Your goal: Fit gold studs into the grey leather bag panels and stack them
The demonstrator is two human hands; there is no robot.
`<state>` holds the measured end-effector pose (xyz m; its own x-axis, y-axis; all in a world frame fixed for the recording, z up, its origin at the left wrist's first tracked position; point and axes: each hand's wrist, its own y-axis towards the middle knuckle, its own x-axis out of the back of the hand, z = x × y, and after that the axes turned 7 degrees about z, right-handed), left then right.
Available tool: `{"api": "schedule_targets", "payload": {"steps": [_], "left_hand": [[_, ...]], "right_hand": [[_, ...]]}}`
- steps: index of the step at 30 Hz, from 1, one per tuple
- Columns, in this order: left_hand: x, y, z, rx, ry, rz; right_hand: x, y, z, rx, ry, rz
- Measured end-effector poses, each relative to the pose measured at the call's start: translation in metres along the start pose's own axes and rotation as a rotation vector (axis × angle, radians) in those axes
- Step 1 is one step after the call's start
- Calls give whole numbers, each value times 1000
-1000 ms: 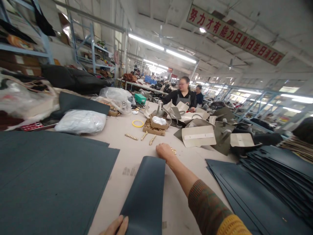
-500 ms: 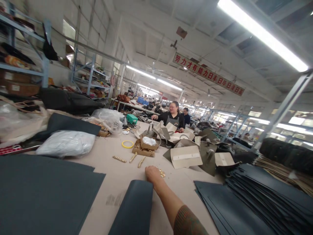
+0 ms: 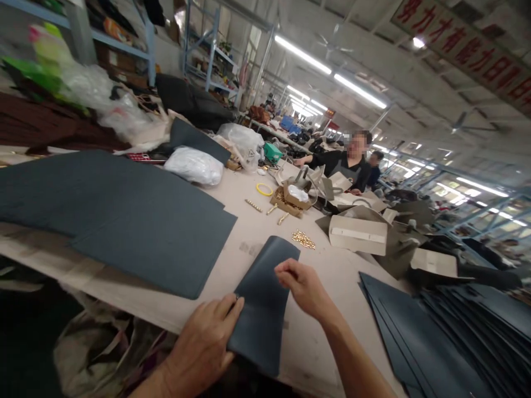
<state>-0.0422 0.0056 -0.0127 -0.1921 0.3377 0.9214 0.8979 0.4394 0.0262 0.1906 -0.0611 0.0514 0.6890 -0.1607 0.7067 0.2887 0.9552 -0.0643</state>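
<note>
A dark blue leather-like panel (image 3: 263,282) lies curled at the table's near edge, its far end bent over. My left hand (image 3: 201,334) grips its left edge, fingers closed. A tiny dark or metallic spot shows by the left fingertips, too small to name. Over the panel's right side, my right hand (image 3: 305,284) is held in a pinch; whatever lies between its fingertips is hidden. Just beyond the panel is a loose pile of small gold-coloured metal pieces (image 3: 303,239).
Flat dark panels (image 3: 157,221) cover the table's left; a stack of similar panels (image 3: 440,331) lies right. Farther back are a yellow tape ring (image 3: 264,189), gold rows (image 3: 253,205), a cardboard box (image 3: 288,205) and beige bag parts (image 3: 357,234). A co-worker (image 3: 350,166) is opposite.
My right hand has come back from the gold pieces to above the curled panel. My left hand has entered view, gripping the panel's edge. The view has turned right and downward.
</note>
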Motion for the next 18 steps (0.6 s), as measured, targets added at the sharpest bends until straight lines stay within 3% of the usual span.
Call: {"api": "schedule_targets", "payload": {"steps": [3, 6, 14, 18], "left_hand": [[3, -1, 0, -22, 4, 0], [2, -2, 4, -56, -25, -16], [-7, -2, 13, -121, -80, -73], [-28, -3, 26, -207, 28, -275]], "right_hand": [[-42, -8, 17, 97, 35, 99], [-62, -3, 25, 107, -13, 162], [-59, 12, 41, 87, -128, 336], [-61, 16, 48, 5, -125, 375]]}}
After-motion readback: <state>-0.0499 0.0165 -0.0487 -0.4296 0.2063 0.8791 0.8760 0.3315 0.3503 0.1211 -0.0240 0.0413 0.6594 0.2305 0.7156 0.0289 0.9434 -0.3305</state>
